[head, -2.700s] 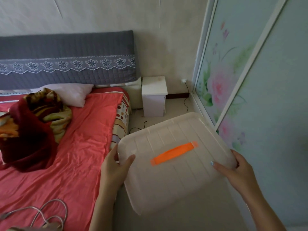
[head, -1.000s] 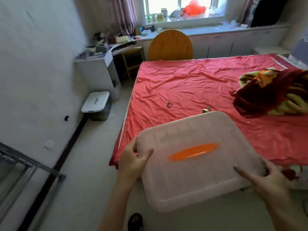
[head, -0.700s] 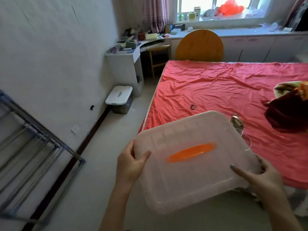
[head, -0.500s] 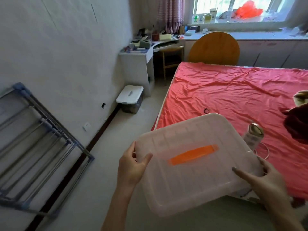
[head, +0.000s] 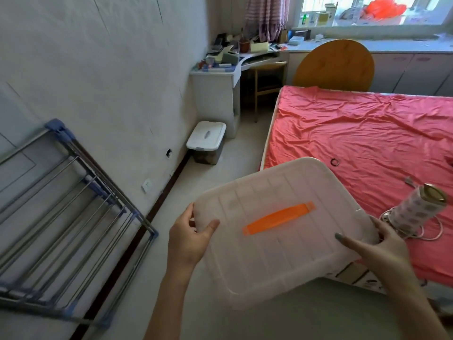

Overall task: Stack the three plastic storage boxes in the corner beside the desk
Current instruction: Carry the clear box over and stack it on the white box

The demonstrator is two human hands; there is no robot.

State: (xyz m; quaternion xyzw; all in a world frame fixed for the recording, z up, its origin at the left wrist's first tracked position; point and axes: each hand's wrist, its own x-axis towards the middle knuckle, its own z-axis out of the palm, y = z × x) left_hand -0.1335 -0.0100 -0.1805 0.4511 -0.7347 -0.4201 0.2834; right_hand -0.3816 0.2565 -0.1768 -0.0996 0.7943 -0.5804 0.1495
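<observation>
Holding a pale lidded box [head: 282,251] up in the air, above the floor at the near corner of the bed [head: 355,133]. Orange handle [head: 278,218] flat on its lid. Left hand [head: 188,238] gripping the left edge, thumb on top, fingers [head: 190,214] curled round the rim. Right hand [head: 377,249] gripping the right edge, thumb laid along the lid, other fingers wrapped round the side. Farther off, on the floor against the wall and just beside the cluttered bench [head: 215,77]: a second box [head: 206,141] with a white lid. Folded drying rack [head: 68,204] leaning at the left wall. On the red sheet, near the right hand: a patterned can [head: 416,207], tilted, beside a coil of white cable [head: 434,231].
</observation>
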